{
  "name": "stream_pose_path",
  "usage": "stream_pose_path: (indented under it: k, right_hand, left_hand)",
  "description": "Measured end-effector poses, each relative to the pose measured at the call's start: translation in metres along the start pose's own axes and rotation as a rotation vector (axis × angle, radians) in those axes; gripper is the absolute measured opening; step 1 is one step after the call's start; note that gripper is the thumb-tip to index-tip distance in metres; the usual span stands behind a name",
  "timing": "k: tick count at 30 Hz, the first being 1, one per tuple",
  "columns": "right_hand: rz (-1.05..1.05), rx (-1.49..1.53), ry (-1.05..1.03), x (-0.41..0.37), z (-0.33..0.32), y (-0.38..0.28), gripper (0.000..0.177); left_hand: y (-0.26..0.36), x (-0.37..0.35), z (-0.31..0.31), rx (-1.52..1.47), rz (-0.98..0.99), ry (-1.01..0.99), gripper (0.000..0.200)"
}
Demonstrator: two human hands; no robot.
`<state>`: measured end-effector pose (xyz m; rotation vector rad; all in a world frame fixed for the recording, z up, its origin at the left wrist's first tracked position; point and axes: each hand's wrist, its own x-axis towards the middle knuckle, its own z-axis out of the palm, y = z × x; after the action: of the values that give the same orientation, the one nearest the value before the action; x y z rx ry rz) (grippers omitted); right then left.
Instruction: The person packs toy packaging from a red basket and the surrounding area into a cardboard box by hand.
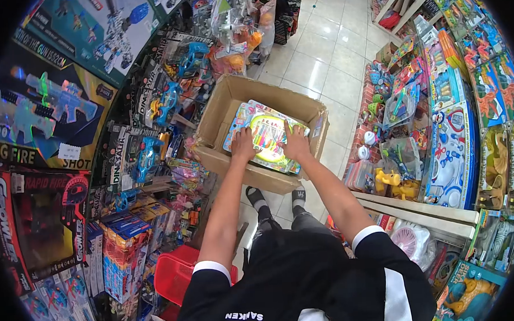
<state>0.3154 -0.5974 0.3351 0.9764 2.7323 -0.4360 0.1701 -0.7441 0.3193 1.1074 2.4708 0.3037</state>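
A cardboard box (212, 146) stands with its top flaps raised in front of my body. Inside it lies a stack of flat, brightly printed toy packs. The top pack (269, 138) has a yellow-green oval and a row of coloured sticks that look like pens. At its left side, my left hand (243, 145) grips the edge, fingers curled over the top. My right hand (295, 144) grips the right side, its thumb and fingers on the pack. The undersides of both hands and the lower packs are mostly hidden.
Shelves of boxed toys line the left, with dinosaur packs (135, 157) and a toy gun box (48, 113). A red plastic basket (176, 275) stands low at left. On the right is a wooden-edged shelf (417, 213) of toys. Tiled floor (315, 47) runs ahead.
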Motion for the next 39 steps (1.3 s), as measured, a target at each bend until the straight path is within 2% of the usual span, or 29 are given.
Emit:
stream_pose_path:
  k: [4, 5, 6, 7, 8, 9, 10, 12, 13, 15, 16, 18, 19, 21, 23, 24, 26, 27, 29, 30, 31, 32, 33, 34, 35, 36, 37, 38, 39]
  right_hand:
    - [-0.018, 0.011, -0.139, 0.003, -0.022, 0.011, 0.089]
    - [-0.048, 0.08, -0.083, -0.005, -0.037, 0.012, 0.08]
    - [-0.054, 0.085, -0.083, -0.009, -0.043, 0.02, 0.08]
    - [-0.228, 0.207, 0.105, -0.013, -0.05, 0.03, 0.075]
    - [-0.399, 0.329, 0.292, -0.02, -0.056, 0.041, 0.07]
    - [-0.493, 0.387, 0.43, -0.031, -0.071, 0.05, 0.06]
    - [-0.502, 0.395, 0.432, -0.04, -0.071, 0.063, 0.06]
    - [-0.173, 0.467, 0.672, -0.063, -0.066, 0.089, 0.06]
    - [-0.183, 0.481, 0.668, -0.065, -0.038, 0.106, 0.06]
    - [0.351, 0.584, 0.515, -0.057, 0.033, 0.135, 0.058]
    - [0.343, 0.592, 0.511, -0.062, 0.029, 0.138, 0.058]
    - [0.548, 1.616, -0.4, -0.071, 0.016, 0.149, 0.061]
    - [0.543, 1.616, -0.405, -0.075, 0.015, 0.152, 0.061]
    - [0.535, 1.644, -0.134, -0.08, 0.024, 0.16, 0.051]
    - [0.507, 1.656, 0.203, -0.088, 0.017, 0.155, 0.035]
    - [0.502, 1.655, 0.193, -0.097, -0.001, 0.148, 0.035]
    - [0.209, 1.509, 0.355, -0.115, -0.04, 0.133, 0.034]
    - [0.203, 1.508, 0.351, -0.119, -0.055, 0.125, 0.034]
    - [-0.113, 1.444, 0.212, -0.126, -0.076, 0.111, 0.041]
    - [-0.115, 1.438, 0.208, -0.125, -0.081, 0.105, 0.041]
    - [-0.241, 1.392, 0.126, -0.122, -0.085, 0.098, 0.048]
    - [-0.367, 1.339, 0.04, -0.12, -0.087, 0.093, 0.056]
    - [-0.371, 1.328, 0.027, -0.117, -0.083, 0.089, 0.056]
    - [-0.463, 1.15, 0.078, -0.112, -0.076, 0.084, 0.06]
    - [-0.552, 0.972, 0.126, -0.108, -0.068, 0.08, 0.064]
    - [-0.562, 0.966, 0.112, -0.108, -0.059, 0.077, 0.064]
    - [-0.58, 0.756, 0.178, -0.109, -0.05, 0.075, 0.068]
    - [-0.593, 0.545, 0.243, -0.111, -0.044, 0.073, 0.072]
    - [-0.622, 0.555, 0.223, -0.118, -0.054, 0.065, 0.07]
  left_hand:
    - [0.018, -0.001, -0.006, 0.012, -0.072, -0.048, 0.091]
    - [0.023, -0.004, -0.002, 0.088, -0.092, 0.049, 0.087]
    - [0.032, -0.011, -0.003, 0.164, -0.113, 0.145, 0.083]
    - [0.045, -0.02, -0.001, 0.143, -0.115, 0.212, 0.071]
    - [0.059, -0.029, 0.003, 0.15, -0.121, 0.21, 0.071]
    - [0.072, -0.036, 0.007, 0.056, -0.02, 0.301, 0.067]
    - [0.086, -0.043, 0.011, -0.038, 0.082, 0.393, 0.064]
    - [0.122, -0.062, 0.006, -0.298, 0.319, 0.353, 0.058]
    - [0.142, -0.076, 0.002, -0.324, 0.381, 0.314, 0.058]
    - [0.171, -0.094, 0.009, -0.34, 0.434, 0.281, 0.057]
    - [0.182, -0.1, 0.016, -0.372, 0.445, 0.254, 0.058]
    - [0.192, -0.106, 0.029, -0.402, 0.455, 0.234, 0.059]
    - [0.193, -0.11, 0.033, -0.372, 0.396, 0.238, 0.06]
    - [0.196, -0.113, 0.034, -0.353, 0.261, 0.23, 0.063]
    - [0.202, -0.118, 0.025, -0.31, 0.266, 0.266, 0.06]
    - [0.206, -0.123, 0.019, -0.272, 0.274, 0.293, 0.057]
    - [0.208, -0.13, 0.015, -0.284, 0.289, 0.325, 0.051]
    - [0.207, -0.132, 0.014, -0.296, 0.318, 0.355, 0.045]
    - [0.202, -0.138, 0.015, -0.377, 0.305, 0.374, 0.04]
    - [0.195, -0.141, 0.019, -0.457, 0.296, 0.39, 0.036]
    - [0.185, -0.143, 0.026, -0.543, 0.309, 0.479, 0.03]
    - [0.175, -0.148, 0.033, -0.552, 0.3, 0.485, 0.03]
    - [0.167, -0.154, 0.037, -0.78, 0.103, 0.458, 0.03]
    - [0.158, -0.159, 0.041, -1.003, -0.098, 0.428, 0.03]
    - [0.152, -0.166, 0.036, -1.01, -0.109, 0.439, 0.03]
    - [0.147, -0.175, 0.029, -0.833, -0.142, 0.537, 0.036]
    - [0.143, -0.182, 0.023, -0.651, -0.174, 0.627, 0.043]
    - [0.136, -0.186, 0.029, -0.657, -0.186, 0.634, 0.043]
    - [0.126, -0.188, 0.046, -0.444, -0.343, 0.706, 0.054]
